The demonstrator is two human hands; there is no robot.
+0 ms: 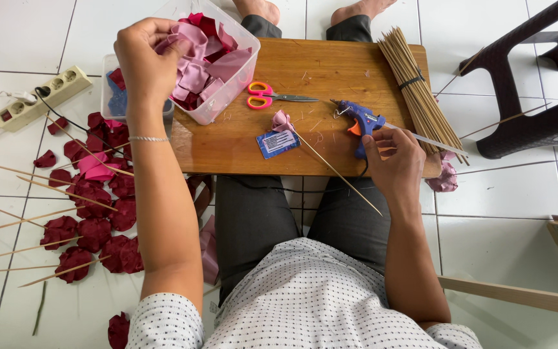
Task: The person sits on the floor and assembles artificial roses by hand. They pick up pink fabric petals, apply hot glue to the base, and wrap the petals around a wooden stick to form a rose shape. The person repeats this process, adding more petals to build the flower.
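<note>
Head view: our left hand [144, 55] is pinched on a pink fabric petal [185, 35] at the rim of the clear plastic tub [240, 81], which sits on the worktop's far-left corner. Our right hand [392, 158] is curled around the grip of the blue glue gun [360, 121] near the near-right edge of the worktop [330, 64]. We judge the petals light, limp and a bit slick, so a fingertip pinch at one edge is best. The gun is rigid with a likely hot nozzle: hold the handle only. A half-built pink bud on a thin skewer [334, 169] lies mid-worktop; it looks fragile, so lift it by the stick. Scissors [272, 97] lie beside the tub, and a skewer bundle [418, 90] runs along the right edge.
</note>
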